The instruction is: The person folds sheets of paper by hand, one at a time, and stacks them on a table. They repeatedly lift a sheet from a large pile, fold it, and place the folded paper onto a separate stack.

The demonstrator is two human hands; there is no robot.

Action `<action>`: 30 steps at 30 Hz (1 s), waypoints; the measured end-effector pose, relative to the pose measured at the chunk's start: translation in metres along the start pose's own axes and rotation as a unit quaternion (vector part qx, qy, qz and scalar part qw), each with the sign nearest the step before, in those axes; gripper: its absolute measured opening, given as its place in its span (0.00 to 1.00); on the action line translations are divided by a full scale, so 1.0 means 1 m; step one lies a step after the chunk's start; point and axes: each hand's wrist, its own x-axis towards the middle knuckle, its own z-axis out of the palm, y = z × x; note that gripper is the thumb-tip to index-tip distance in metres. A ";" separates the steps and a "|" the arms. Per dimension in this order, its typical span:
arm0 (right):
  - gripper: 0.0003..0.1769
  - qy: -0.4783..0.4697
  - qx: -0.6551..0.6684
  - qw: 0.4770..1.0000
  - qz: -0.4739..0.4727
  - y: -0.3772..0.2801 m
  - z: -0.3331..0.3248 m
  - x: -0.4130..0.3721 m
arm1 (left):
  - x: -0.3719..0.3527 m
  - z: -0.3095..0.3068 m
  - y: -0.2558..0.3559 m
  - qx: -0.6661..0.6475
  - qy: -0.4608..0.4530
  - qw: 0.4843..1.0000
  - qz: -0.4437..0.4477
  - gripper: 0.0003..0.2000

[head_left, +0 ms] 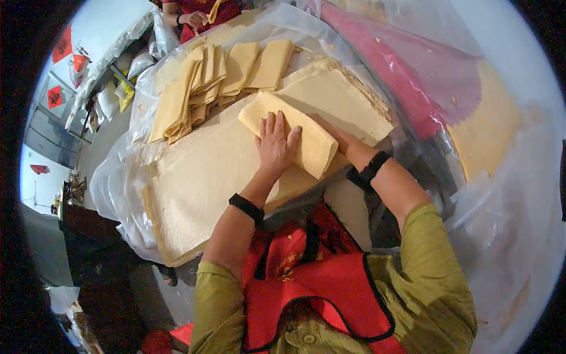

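Observation:
A folded yellow sheet (pixel 312 144) lies slantwise on a wide stack of flat yellow sheets (pixel 206 177). My left hand (pixel 276 143) presses flat on the folded sheet's top, its fingers spread and pointing away from me. At the folded sheet's right side is my right hand (pixel 331 133); its fingers are mostly hidden behind the sheet, so what they hold cannot be made out. Folded yellow pieces (pixel 239 68) lie in an overlapping pile at the stack's far left edge.
Another person's hand (pixel 194 19) holds a yellow strip at the far side. Clear plastic sheeting (pixel 115 183) surrounds the stack. Pink cloth (pixel 395 65) under plastic and more yellow sheet (pixel 486 124) lie at the right. Bags (pixel 109 100) stand at the far left.

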 end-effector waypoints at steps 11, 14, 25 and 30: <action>0.23 0.079 -0.677 0.673 -0.288 -0.005 -0.007 -0.002 | -0.004 0.018 -0.006 0.118 -0.013 0.993 0.025 0.28; 0.28 0.126 -0.755 0.583 -0.273 0.030 -0.010 0.007 | -0.001 0.027 -0.021 -0.081 0.118 0.990 0.003 0.29; 0.31 0.154 -0.350 0.878 -0.289 0.041 0.034 -0.003 | -0.032 -0.021 -0.041 -0.700 0.055 0.660 -0.268 0.17; 0.18 0.069 -0.280 0.948 -0.132 0.011 0.051 0.015 | -0.063 -0.060 -0.040 -0.687 -0.058 0.683 -0.240 0.15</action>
